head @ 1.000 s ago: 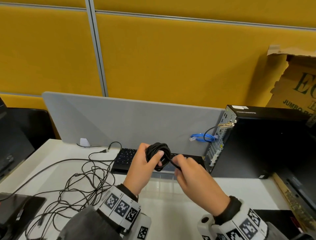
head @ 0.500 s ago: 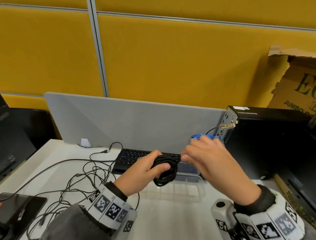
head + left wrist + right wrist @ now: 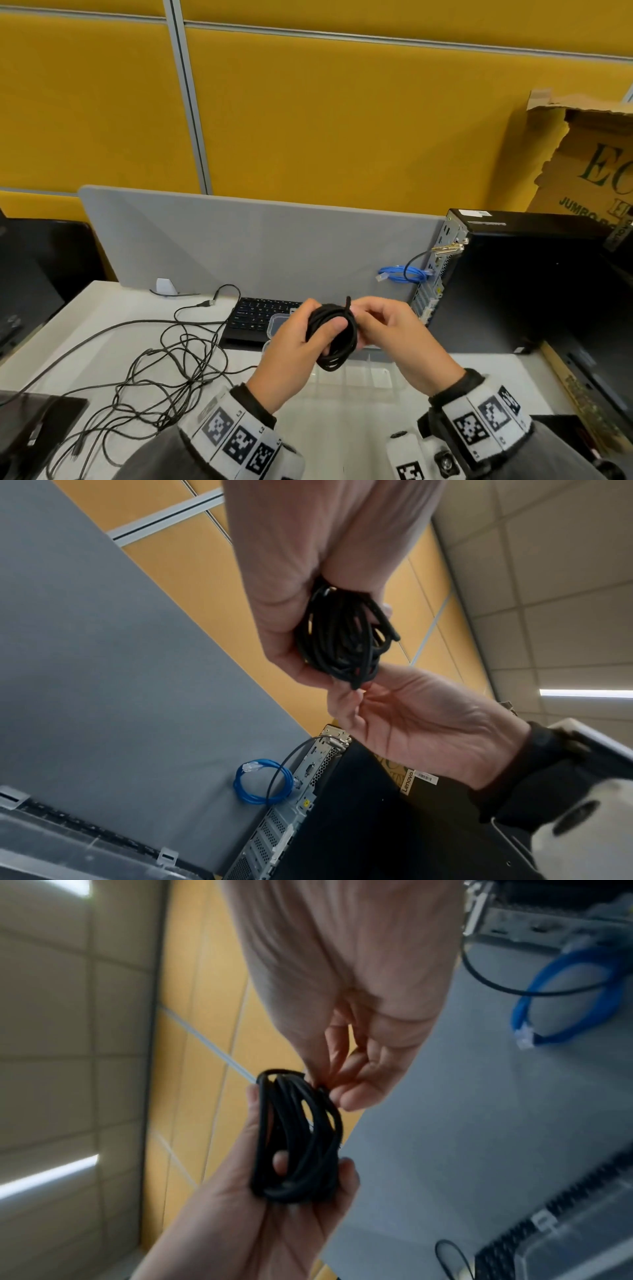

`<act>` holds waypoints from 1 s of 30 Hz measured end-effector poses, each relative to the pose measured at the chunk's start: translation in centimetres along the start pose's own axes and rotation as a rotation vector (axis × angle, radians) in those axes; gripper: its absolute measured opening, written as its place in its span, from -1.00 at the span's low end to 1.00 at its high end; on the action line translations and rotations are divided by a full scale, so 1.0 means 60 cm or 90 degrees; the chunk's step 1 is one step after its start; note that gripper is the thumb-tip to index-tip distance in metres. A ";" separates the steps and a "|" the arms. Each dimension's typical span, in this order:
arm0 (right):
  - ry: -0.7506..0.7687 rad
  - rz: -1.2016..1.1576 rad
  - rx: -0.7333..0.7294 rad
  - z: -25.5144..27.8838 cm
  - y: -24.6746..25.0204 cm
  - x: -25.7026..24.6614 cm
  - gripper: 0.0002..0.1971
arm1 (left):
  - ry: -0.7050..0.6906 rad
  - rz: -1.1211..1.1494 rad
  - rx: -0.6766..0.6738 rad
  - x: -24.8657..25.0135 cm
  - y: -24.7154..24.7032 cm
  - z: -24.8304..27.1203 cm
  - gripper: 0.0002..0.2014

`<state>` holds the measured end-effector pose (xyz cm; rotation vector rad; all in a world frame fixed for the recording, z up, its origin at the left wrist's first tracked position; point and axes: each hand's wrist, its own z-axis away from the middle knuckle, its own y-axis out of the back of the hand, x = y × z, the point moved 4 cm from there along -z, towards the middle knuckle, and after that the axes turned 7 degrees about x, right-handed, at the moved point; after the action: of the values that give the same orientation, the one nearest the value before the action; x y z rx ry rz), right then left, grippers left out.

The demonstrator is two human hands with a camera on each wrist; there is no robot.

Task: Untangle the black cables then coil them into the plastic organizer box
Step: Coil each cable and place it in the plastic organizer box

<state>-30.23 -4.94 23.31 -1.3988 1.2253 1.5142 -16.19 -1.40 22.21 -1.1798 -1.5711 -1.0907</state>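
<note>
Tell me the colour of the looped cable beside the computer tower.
Blue cable; clearest in the left wrist view.

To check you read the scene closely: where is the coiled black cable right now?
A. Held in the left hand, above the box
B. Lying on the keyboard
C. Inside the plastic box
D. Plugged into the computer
A: the left hand grips the coiled black cable above the plastic box, while the right hand pinches its loose end.

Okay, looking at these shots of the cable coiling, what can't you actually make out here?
- Organizer box: head view, both hands and the coiled cable cover most of it; contents unreadable.
- Cable tip: the right hand pinches it; the right wrist view is blurred, connector type unclear.
- Left hand grip: fingers hidden behind the coil.
- Tangled cables: cut off by the head view's bottom edge.
</note>
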 end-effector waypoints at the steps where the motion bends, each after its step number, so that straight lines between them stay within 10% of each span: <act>1: -0.022 -0.015 -0.011 -0.001 0.000 0.004 -0.78 | 0.003 -0.006 0.001 -0.001 -0.002 0.002 -0.77; 17: -0.084 -0.157 -0.080 0.002 -0.026 -0.002 -0.65 | 0.116 0.144 0.027 -0.016 -0.004 -0.002 -0.85; 30: -0.018 0.100 -0.092 -0.004 -0.022 0.008 -0.67 | 0.135 0.054 -0.009 -0.043 0.006 0.004 -0.73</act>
<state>-29.00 -4.83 22.61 -1.3947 1.2543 1.7561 -15.43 -1.68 19.69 -1.0909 -1.3411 -1.1336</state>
